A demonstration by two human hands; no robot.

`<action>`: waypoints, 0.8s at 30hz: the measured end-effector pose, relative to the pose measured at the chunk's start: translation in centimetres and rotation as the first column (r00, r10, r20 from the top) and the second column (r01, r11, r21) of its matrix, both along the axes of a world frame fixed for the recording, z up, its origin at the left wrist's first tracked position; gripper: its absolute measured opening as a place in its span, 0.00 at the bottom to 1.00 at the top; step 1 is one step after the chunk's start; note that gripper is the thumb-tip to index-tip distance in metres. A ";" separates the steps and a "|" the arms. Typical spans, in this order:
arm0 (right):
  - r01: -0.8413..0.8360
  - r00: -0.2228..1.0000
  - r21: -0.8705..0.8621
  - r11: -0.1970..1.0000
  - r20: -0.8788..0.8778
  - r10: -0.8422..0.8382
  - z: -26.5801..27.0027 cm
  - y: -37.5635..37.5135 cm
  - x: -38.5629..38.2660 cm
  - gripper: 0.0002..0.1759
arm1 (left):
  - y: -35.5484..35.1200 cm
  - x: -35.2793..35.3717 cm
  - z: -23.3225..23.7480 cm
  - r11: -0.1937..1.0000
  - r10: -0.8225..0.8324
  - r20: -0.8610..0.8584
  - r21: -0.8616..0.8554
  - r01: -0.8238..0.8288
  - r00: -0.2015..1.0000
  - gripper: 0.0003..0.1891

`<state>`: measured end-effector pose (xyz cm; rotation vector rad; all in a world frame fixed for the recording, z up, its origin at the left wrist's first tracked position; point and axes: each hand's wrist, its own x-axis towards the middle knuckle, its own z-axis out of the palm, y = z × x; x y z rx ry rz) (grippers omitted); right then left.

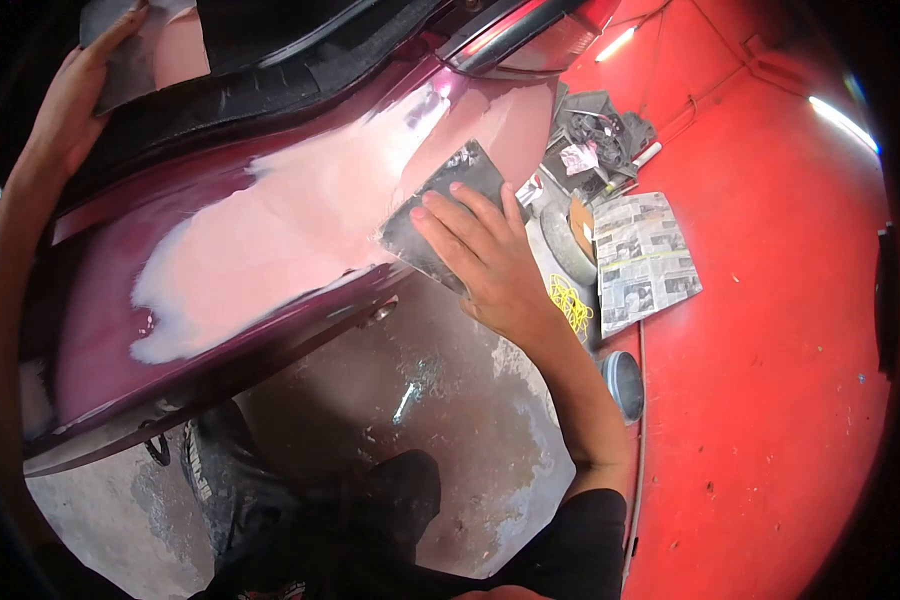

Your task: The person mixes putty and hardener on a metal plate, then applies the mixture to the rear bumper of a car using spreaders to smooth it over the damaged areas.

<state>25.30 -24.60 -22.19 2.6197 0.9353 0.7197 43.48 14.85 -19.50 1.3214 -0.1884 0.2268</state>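
Observation:
A maroon car panel carries a broad patch of pink body filler with pale, feathered edges. My right hand presses its fingers against a dark, flat, squarish spreader, which lies at the right part of the filler patch. The thumb side of that hand is partly hidden underneath. At the upper left, my left hand grips a grey board with pink filler on it. Part of this board is cut off by the top of the view.
A red wall rises on the right. Along it are newspaper-covered board, a yellow cord, a blue-rimmed round container and a dark heap of bags. Below the panel is stained concrete floor.

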 end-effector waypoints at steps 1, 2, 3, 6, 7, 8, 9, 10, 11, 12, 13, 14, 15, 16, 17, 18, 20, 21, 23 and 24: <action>0.007 1.000 0.004 1.000 -0.019 -0.007 0.0 0.0 -0.1 0.35 | -0.3 -0.3 0.2 1.000 0.026 -0.023 -0.001 -0.026 0.999 0.26; 0.014 0.999 0.007 1.000 -0.038 -0.013 0.1 0.0 -0.3 0.35 | -0.5 -0.5 0.2 0.998 0.057 -0.014 -0.014 -0.057 0.998 0.25; 0.021 0.998 0.009 1.000 -0.055 -0.020 0.3 0.1 -0.4 0.36 | -0.7 -0.6 0.2 0.996 0.086 -0.004 -0.028 -0.086 0.996 0.25; 0.041 0.995 -0.059 0.997 -0.086 -0.046 0.9 -0.3 -0.9 0.35 | -0.7 -0.1 -0.1 0.997 0.069 0.054 -0.047 -0.066 0.996 0.25; 0.057 0.992 -0.063 0.996 -0.106 -0.063 1.3 -0.3 -1.1 0.37 | -0.4 0.3 -0.4 0.998 0.048 0.076 -0.051 -0.044 0.996 0.25; 0.071 0.989 -0.070 0.995 -0.126 -0.079 1.8 -0.3 -1.5 0.39 | 0.0 0.6 -0.5 0.999 0.009 0.056 -0.040 -0.007 0.998 0.24; 0.084 0.985 -0.077 0.993 -0.145 -0.094 2.2 -0.4 -1.8 0.41 | 0.4 1.0 -0.7 0.999 -0.027 0.037 -0.032 0.029 0.999 0.24; 0.096 0.987 -0.127 0.987 -0.119 -0.111 2.5 -0.8 -2.1 0.40 | 0.7 1.2 -0.7 0.998 -0.062 0.018 -0.025 0.062 0.998 0.24; 0.107 0.988 -0.176 0.979 -0.090 -0.124 3.0 -1.2 -2.4 0.40 | 0.7 1.2 -0.8 0.998 -0.052 0.030 -0.042 0.053 0.998 0.24; 0.118 0.989 -0.223 0.968 -0.061 -0.135 3.2 -1.3 -2.4 0.39 | 0.4 1.2 -0.9 0.997 -0.041 0.043 -0.058 0.044 0.998 0.24; 0.105 0.994 -0.211 0.972 -0.010 -0.109 3.2 -1.2 -2.0 0.35 | 0.1 1.0 -0.9 0.997 -0.032 0.054 -0.073 0.036 0.998 0.24; 0.094 0.995 -0.199 0.976 0.039 -0.088 3.1 -1.3 -1.6 0.32 | -0.2 0.7 -0.8 0.999 -0.004 0.033 -0.045 0.005 0.999 0.24; 0.085 0.994 -0.186 0.979 0.089 -0.069 3.1 -1.4 -1.4 0.29 | -0.5 0.3 -0.5 1.000 0.022 0.014 -0.014 -0.022 1.000 0.25; 0.084 0.995 -0.157 0.984 0.066 -0.074 3.0 -1.1 -1.2 0.32 | -0.7 0.1 -0.3 0.999 0.049 -0.001 0.018 -0.049 0.999 0.25; 0.082 0.996 -0.126 0.989 0.043 -0.077 2.7 -0.3 -0.8 0.35 | -0.7 0.2 -0.4 1.000 0.029 0.013 0.007 -0.029 0.999 0.25; 0.079 0.997 -0.094 0.992 0.021 -0.078 2.5 0.2 -0.5 0.39 | -0.6 0.4 -0.6 1.000 0.011 0.028 -0.002 -0.011 1.000 0.26; 0.069 0.997 -0.077 0.995 0.033 -0.067 1.9 0.5 -0.1 0.40 | -0.1 0.8 -0.8 1.000 -0.019 0.053 -0.012 0.020 0.998 0.26; 0.066 0.997 -0.070 0.995 0.036 -0.063 1.7 0.5 0.0 0.40 | 0.0 1.1 -0.9 0.999 -0.033 0.062 -0.013 0.033 0.998 0.26; 0.067 0.998 -0.064 0.996 0.005 -0.066 1.5 0.5 0.1 0.41 | -0.1 1.0 -1.0 1.000 -0.006 0.054 -0.018 0.007 0.999 0.25; 0.070 0.997 -0.059 0.996 -0.012 -0.071 1.4 0.4 0.1 0.42 | -0.5 0.4 -0.6 0.999 0.033 0.039 -0.019 -0.032 0.999 0.25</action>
